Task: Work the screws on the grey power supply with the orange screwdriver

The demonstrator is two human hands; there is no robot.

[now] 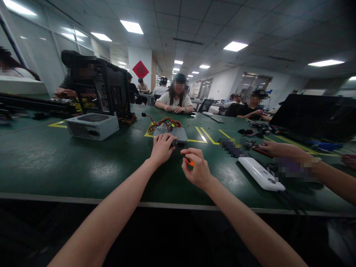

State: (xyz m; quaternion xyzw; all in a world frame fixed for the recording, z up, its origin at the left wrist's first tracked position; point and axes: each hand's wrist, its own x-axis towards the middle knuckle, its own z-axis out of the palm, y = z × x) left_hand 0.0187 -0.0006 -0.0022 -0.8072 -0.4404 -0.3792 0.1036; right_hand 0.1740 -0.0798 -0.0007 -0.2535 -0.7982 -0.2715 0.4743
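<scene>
A grey computer power supply (pixel 182 134) lies in front of me on the green table, its bundle of coloured cables (pixel 167 121) heaped behind it. My left hand (pixel 163 148) is over its near left part, the fingers bent down onto the casing and holding it. Just right of that, my right hand (pixel 197 167) is closed around a small orange-and-black screwdriver (pixel 190 161). The screwdriver's tip end points toward the front of the power supply; whether it touches cannot be made out. My palm hides part of the handle.
A second power supply (pixel 93 127) and an open black computer case (pixel 104 87) stand to the left. On the right lie a white power-bank-like device (pixel 260 173) and a co-worker's hand (pixel 289 152). Another person (pixel 175 94) sits across the table (pixel 105 167).
</scene>
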